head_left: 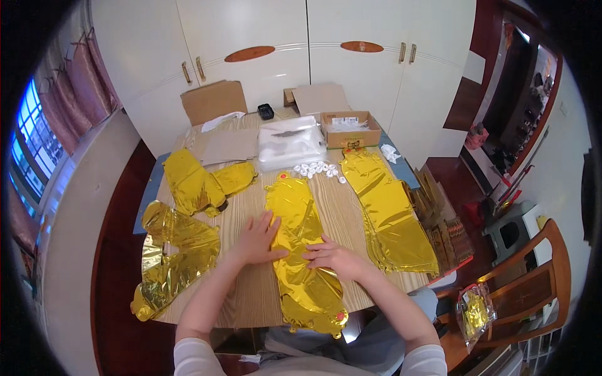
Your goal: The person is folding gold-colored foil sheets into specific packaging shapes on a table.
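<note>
Hands [258, 238] [332, 257] flat on gold foil [301, 250], white caps [316, 169] beyond

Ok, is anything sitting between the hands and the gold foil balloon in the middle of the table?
Nothing visible. The left hand lies flat at the middle gold foil balloon, fingertips on its left edge, and the right hand rests directly on the foil. The other gold balloons lie off to either side, clear of both hands.
</note>
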The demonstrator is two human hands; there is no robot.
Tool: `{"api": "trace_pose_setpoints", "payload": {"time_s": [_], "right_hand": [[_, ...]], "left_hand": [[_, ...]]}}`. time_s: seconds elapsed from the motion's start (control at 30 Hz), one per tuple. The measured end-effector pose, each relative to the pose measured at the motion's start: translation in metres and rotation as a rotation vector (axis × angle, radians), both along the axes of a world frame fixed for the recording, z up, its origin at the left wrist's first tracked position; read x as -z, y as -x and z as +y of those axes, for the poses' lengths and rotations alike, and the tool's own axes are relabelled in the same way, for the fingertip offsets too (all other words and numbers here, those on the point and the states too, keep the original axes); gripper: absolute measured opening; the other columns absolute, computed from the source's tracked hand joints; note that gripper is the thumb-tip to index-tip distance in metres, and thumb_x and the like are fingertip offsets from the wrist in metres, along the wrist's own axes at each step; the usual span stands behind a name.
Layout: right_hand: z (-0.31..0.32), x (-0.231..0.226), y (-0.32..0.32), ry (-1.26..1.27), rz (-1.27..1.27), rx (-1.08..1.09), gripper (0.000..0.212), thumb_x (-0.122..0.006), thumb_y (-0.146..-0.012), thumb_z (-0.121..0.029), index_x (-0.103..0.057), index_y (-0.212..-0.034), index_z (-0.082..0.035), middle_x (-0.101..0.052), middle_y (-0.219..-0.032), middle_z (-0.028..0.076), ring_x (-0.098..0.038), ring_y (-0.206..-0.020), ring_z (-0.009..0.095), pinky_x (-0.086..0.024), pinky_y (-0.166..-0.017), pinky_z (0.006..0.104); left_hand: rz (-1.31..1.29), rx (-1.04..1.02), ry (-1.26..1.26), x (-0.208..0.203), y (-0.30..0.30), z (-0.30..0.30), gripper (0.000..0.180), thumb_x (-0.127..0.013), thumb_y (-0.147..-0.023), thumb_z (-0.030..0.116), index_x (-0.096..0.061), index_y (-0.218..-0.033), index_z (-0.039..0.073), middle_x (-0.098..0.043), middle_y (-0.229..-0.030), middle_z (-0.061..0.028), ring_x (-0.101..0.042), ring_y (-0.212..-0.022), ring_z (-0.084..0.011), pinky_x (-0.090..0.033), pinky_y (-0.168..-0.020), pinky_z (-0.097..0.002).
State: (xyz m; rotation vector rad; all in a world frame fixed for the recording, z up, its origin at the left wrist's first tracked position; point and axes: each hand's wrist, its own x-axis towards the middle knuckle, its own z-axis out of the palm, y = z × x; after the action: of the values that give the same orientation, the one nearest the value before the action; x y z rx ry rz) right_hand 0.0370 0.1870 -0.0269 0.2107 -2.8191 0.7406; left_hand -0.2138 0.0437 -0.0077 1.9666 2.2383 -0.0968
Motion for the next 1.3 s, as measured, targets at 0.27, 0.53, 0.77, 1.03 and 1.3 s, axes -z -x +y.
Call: {"api": "trace_pose_setpoints", "payload": {"time_s": [0.27,0.53,0.77,1.03,1.3], "right_hand": [[-0.001,-0.001,0.001,0.011,-0.006,-0.006,0.037,-0.065,-0.071,0.0,-0.069,-0.106,-0.011,-0.061,-0.131,0.004,-0.046,-0.134,0.025,-0.024,-0.116,0.0573],[-0.002,-0.007,-0.001,-0.03,-0.007,0.007,0.032,-0.062,-0.077,-0.006,-0.071,-0.107,-0.012,-0.063,-0.128,0.004,-0.049,-0.131,0.026,-0.024,-0.116,0.0571],[-0.002,-0.003,0.0,-0.085,0.009,-0.004,0.045,-0.067,-0.071,-0.003,-0.07,-0.113,-0.018,-0.061,-0.131,0.001,-0.048,-0.131,0.023,-0.025,-0.115,0.0581],[-0.002,-0.004,0.0,-0.136,-0.015,-0.016,0.047,-0.069,-0.07,-0.006,-0.07,-0.114,-0.021,-0.06,-0.133,-0.001,-0.048,-0.131,0.022,-0.026,-0.115,0.0574],[-0.004,-0.004,0.0,-0.165,0.001,-0.012,0.052,-0.068,-0.07,-0.005,-0.069,-0.118,-0.024,-0.057,-0.137,-0.001,-0.047,-0.132,0.022,-0.027,-0.115,0.0562]], "left_hand": [[0.049,0.0,-0.04,0.004,0.017,0.004,0.106,-0.048,-0.084,0.074,-0.02,-0.151,-0.004,-0.018,-0.158,-0.0216,-0.012,-0.149,-0.0318,-0.01,-0.119,-0.0515],[-0.013,0.274,-0.102,0.002,-0.025,-0.035,0.104,-0.048,-0.084,0.074,-0.025,-0.148,-0.006,-0.021,-0.156,-0.0251,-0.018,-0.147,-0.037,-0.015,-0.118,-0.0524],[-0.009,0.32,-0.092,0.003,-0.035,-0.044,0.101,-0.049,-0.084,0.074,-0.026,-0.15,0.001,-0.022,-0.155,-0.0263,-0.017,-0.146,-0.0423,-0.016,-0.116,-0.0564],[-0.032,0.316,-0.104,0.008,-0.033,-0.043,0.1,-0.048,-0.083,0.075,-0.026,-0.151,0.006,-0.021,-0.156,-0.0242,-0.016,-0.146,-0.0431,-0.015,-0.115,-0.0595],[0.012,0.311,-0.063,0.0,-0.034,-0.047,0.104,-0.051,-0.079,0.077,-0.027,-0.152,0.007,-0.02,-0.158,-0.0218,-0.013,-0.147,-0.0419,-0.013,-0.116,-0.0604]]}}
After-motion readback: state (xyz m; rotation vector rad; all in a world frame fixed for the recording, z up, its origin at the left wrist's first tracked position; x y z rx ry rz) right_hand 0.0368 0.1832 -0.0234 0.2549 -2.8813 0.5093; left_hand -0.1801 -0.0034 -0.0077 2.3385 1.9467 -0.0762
